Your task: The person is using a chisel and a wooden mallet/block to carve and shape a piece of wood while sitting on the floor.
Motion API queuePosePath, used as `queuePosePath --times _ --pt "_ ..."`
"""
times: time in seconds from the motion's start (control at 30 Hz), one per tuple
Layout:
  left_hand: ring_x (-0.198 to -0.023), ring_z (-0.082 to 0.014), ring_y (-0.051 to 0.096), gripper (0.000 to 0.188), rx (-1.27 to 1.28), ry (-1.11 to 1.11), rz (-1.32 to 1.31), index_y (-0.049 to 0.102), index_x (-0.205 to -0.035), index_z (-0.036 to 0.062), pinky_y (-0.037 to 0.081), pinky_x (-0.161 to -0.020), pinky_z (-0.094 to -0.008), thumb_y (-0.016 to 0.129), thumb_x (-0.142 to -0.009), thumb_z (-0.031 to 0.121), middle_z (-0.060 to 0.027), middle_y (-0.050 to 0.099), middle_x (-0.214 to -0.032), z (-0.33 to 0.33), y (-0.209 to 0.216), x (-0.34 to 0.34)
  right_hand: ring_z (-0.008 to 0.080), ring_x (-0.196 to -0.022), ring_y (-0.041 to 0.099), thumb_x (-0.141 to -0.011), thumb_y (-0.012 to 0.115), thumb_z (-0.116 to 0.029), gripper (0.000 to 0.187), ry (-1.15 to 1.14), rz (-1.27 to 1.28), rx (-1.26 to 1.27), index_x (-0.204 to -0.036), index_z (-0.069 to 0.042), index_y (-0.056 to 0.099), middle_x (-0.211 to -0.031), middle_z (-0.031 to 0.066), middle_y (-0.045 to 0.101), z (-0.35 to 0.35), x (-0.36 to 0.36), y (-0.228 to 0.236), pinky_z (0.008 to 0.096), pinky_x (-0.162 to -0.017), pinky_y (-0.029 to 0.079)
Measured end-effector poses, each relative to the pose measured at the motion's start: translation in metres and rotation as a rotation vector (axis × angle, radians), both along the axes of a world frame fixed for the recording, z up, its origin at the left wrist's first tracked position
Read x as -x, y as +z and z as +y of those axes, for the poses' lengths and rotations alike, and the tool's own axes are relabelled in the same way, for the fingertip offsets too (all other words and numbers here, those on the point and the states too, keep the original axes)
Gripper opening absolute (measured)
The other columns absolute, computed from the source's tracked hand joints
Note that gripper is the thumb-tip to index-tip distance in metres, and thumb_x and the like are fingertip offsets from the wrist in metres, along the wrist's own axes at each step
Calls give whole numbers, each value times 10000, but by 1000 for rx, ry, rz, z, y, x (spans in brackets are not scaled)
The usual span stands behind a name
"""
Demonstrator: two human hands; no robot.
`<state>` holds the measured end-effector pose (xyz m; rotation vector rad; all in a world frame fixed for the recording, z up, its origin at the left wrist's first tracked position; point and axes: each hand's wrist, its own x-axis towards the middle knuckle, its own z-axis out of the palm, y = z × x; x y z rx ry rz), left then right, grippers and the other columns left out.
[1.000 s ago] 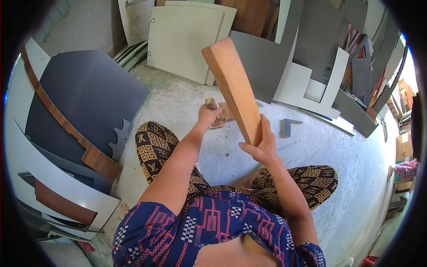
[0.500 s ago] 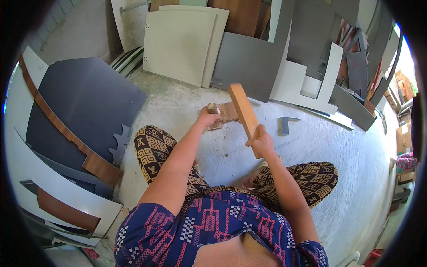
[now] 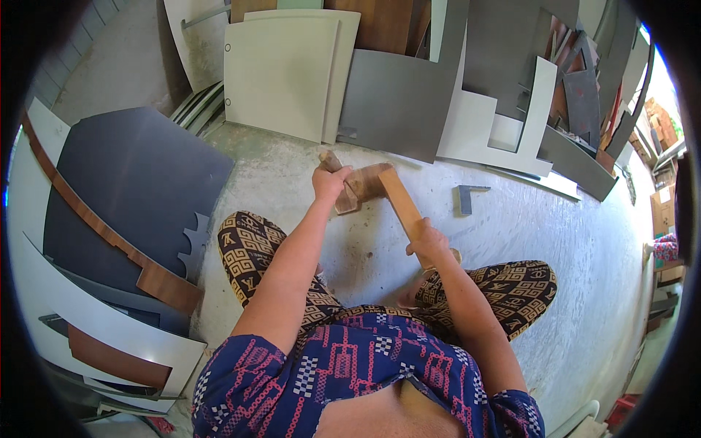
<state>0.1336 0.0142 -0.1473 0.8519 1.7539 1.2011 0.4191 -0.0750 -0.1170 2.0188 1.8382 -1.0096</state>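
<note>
My right hand (image 3: 429,242) grips the near end of a long brown wooden board (image 3: 400,201), whose far end lies down on a small brown wooden piece (image 3: 358,184) on the concrete floor. My left hand (image 3: 330,182) holds that small piece in place ahead of my knees. I sit on the floor with patterned trousers, legs spread to either side.
Grey, cream and white panels (image 3: 394,95) lean against the far wall. A dark grey sheet (image 3: 124,182) and wood-edged offcuts (image 3: 157,281) lie at my left. A small grey metal square (image 3: 467,197) rests on the concrete floor (image 3: 584,241) to the right.
The board in my right hand has swung down from raised high to resting on the small wooden piece. My left hand stayed on that piece.
</note>
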Motion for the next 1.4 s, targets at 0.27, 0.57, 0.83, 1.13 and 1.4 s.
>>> queuePosePath --times 0.27,0.57,0.83,1.13,1.4 --pt "-783 -272 670 327 9 -37 103 660 -844 -3 512 -736 -373 793 -666 237 -150 696 -841 4 -22 -4 346 -1006 640 -569 804 -318 871 -5 -16 19 -1263 -76 336 -1033 178 657 0 4 0 405 -847 512" --pt "-820 -246 673 321 -36 -142 173 670 -919 0 516 -750 -360 785 -693 198 -140 703 -896 -13 3 -22 360 -1002 638 -565 800 -319 879 -5 18 -11 -1274 -62 349 -1038 190 654 -4 5 1 411 -851 508" --pt "-769 -147 646 354 -174 -252 111 663 -1007 6 520 -721 -312 770 -696 137 -92 700 -880 -19 9 -32 396 -954 627 -561 789 -311 796 -116 546 -418 -1216 -29 435 -1044 254 626 -8 27 95 445 -807 489" --pt "-753 -167 666 229 -306 -184 183 655 -948 1 526 -675 -322 725 -759 109 -81 688 -815 -18 -10 -27 405 -889 626 -569 768 -304 826 68 411 -241 -1262 -69 386 -961 237 631 -7 29 82 445 -767 487" --pt "-637 -209 659 229 -1 72 -222 613 -868 -21 543 -476 -287 741 -765 139 -114 647 -765 -13 -33 8 416 -952 620 -598 781 -301 721 -144 324 -310 -1161 -33 419 -980 249 642 8 10 54 445 -815 480"
